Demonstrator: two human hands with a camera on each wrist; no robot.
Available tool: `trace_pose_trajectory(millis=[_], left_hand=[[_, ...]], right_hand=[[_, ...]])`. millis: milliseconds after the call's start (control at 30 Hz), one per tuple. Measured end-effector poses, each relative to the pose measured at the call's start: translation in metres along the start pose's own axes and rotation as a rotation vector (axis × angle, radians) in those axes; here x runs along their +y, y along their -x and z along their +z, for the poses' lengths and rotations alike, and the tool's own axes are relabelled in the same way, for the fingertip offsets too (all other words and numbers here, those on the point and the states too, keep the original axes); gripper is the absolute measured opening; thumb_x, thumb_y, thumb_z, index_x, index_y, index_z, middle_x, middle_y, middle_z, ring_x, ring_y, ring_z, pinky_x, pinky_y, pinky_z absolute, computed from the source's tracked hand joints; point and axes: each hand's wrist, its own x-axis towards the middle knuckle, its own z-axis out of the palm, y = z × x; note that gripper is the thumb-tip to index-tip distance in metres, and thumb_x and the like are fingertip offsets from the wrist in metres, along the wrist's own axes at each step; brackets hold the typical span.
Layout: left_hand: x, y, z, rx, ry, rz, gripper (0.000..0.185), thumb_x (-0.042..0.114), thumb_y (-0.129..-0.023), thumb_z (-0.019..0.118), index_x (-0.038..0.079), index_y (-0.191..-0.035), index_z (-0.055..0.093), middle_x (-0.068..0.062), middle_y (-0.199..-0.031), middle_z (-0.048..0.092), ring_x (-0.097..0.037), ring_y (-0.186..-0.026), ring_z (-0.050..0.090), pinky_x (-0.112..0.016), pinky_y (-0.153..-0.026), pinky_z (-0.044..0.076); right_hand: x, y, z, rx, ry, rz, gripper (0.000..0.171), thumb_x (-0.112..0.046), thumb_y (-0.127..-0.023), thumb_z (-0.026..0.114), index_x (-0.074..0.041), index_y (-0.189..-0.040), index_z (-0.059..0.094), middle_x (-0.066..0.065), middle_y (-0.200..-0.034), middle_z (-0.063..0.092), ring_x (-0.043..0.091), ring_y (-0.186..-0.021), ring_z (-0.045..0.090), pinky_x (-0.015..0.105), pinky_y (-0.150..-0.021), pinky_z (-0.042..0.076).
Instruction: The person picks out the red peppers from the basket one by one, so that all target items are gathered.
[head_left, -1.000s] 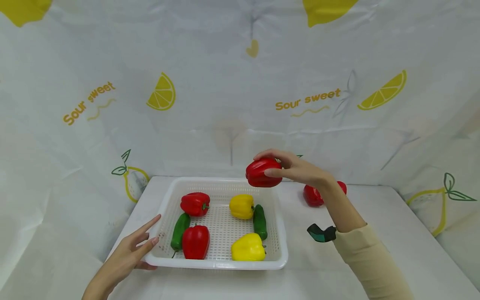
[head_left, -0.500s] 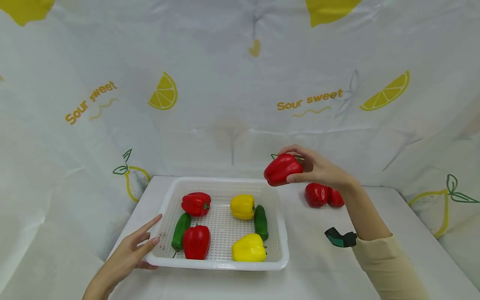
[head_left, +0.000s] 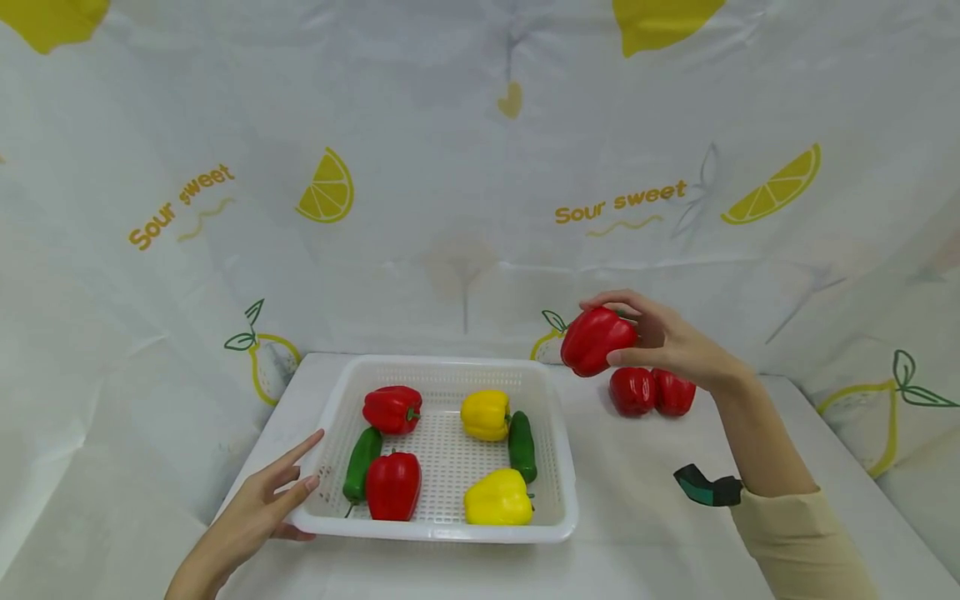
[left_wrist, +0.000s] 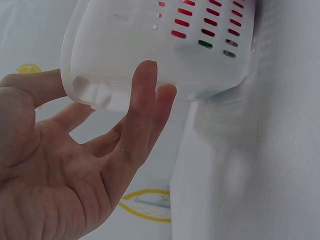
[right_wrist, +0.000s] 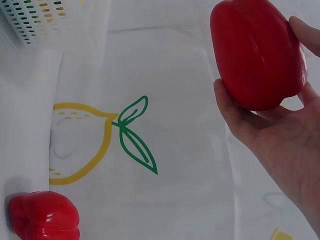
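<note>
Head view shows a white perforated plastic basket [head_left: 558, 467] on the white table [head_left: 645, 533], holding two red bell peppers [head_left: 392, 484], two yellow bell peppers [head_left: 497, 497] and two green chilli peppers [head_left: 361, 463]. Right of it, in the air, the right hand [head_left: 667, 342] grasps a glossy red bell pepper [head_left: 596, 340] above two more red peppers [head_left: 651, 392]. The left hand [head_left: 258, 508], fingers straight, touches the basket's near-left corner.

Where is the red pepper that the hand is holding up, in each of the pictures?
Head view: the held red pepper is right of centre, in the right hand, above the two red peppers on the table.
Left wrist view: not in it.
Right wrist view: top right, in the fingers.
Shared landmark: the white basket, also top left in the right wrist view.
</note>
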Motion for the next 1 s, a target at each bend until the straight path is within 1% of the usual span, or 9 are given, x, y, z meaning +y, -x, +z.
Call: trace_pose_trajectory(millis=[200, 300, 400, 500, 600, 767, 1000], left_hand=[[-0.002, 0.0, 0.001, 0.002, -0.01, -0.005, 0.074, 0.031, -0.109, 0.065, 0.026, -0.173, 0.028, -0.034, -0.166, 0.042, -0.027, -0.113, 0.072, -0.044, -0.075, 0.071], [-0.001, 0.001, 0.0, 0.003, -0.008, -0.006, 0.074, 0.03, -0.109, 0.065, 0.026, -0.173, 0.029, -0.035, -0.166, 0.041, -0.028, -0.114, 0.072, -0.044, -0.074, 0.071], [0.0, 0.001, 0.0, 0.002, -0.004, -0.003, 0.073, 0.03, -0.109, 0.065, 0.027, -0.173, 0.03, -0.035, -0.165, 0.042, -0.029, -0.115, 0.072, -0.044, -0.073, 0.071], [0.001, 0.001, 0.0, 0.001, -0.004, 0.0, 0.073, 0.03, -0.109, 0.066, 0.027, -0.173, 0.03, -0.035, -0.165, 0.042, -0.029, -0.115, 0.072, -0.044, -0.073, 0.071], [0.001, 0.001, 0.0, 0.0, -0.005, 0.002, 0.073, 0.03, -0.109, 0.065, 0.026, -0.173, 0.03, -0.035, -0.165, 0.042, -0.028, -0.114, 0.072, -0.044, -0.074, 0.071], [-0.001, 0.001, 0.001, 0.002, -0.006, 0.003, 0.074, 0.03, -0.109, 0.065, 0.026, -0.174, 0.028, -0.035, -0.164, 0.043, -0.026, -0.111, 0.073, -0.044, -0.075, 0.071], [-0.001, 0.001, 0.001, 0.009, -0.016, -0.005, 0.075, 0.033, -0.109, 0.065, 0.03, -0.174, 0.027, -0.033, -0.167, 0.042, -0.026, -0.112, 0.073, -0.045, -0.076, 0.071]], right_hand=[[0.003, 0.011, -0.007, 0.024, 0.006, 0.008, 0.075, 0.009, -0.087, 0.073, -0.006, -0.155, 0.045, 0.002, -0.147, 0.06, 0.014, -0.128, 0.065, 0.036, -0.089, 0.07], [0.005, 0.017, -0.009, 0.041, 0.015, 0.021, 0.073, 0.009, -0.089, 0.071, -0.006, -0.156, 0.046, 0.002, -0.145, 0.061, 0.014, -0.127, 0.066, 0.036, -0.089, 0.07], [0.007, 0.022, -0.01, 0.078, 0.02, 0.039, 0.073, 0.009, -0.089, 0.07, -0.006, -0.156, 0.046, 0.001, -0.144, 0.061, 0.013, -0.126, 0.066, 0.035, -0.088, 0.07], [0.008, 0.027, -0.011, 0.114, 0.018, 0.047, 0.075, 0.009, -0.088, 0.071, -0.008, -0.156, 0.046, 0.0, -0.144, 0.061, 0.013, -0.126, 0.066, 0.034, -0.087, 0.07], [0.009, 0.03, -0.012, 0.126, -0.01, 0.042, 0.074, 0.011, -0.089, 0.067, -0.007, -0.158, 0.045, 0.001, -0.146, 0.06, 0.014, -0.127, 0.064, 0.034, -0.088, 0.069], [0.013, 0.036, -0.017, 0.109, -0.063, 0.032, 0.07, 0.013, -0.095, 0.055, -0.006, -0.161, 0.042, 0.003, -0.15, 0.056, 0.015, -0.129, 0.062, 0.032, -0.092, 0.068], [0.024, 0.047, -0.027, 0.107, -0.146, 0.033, 0.066, 0.011, -0.099, 0.05, -0.01, -0.16, 0.041, 0.002, -0.148, 0.055, 0.013, -0.127, 0.063, 0.032, -0.094, 0.067]])
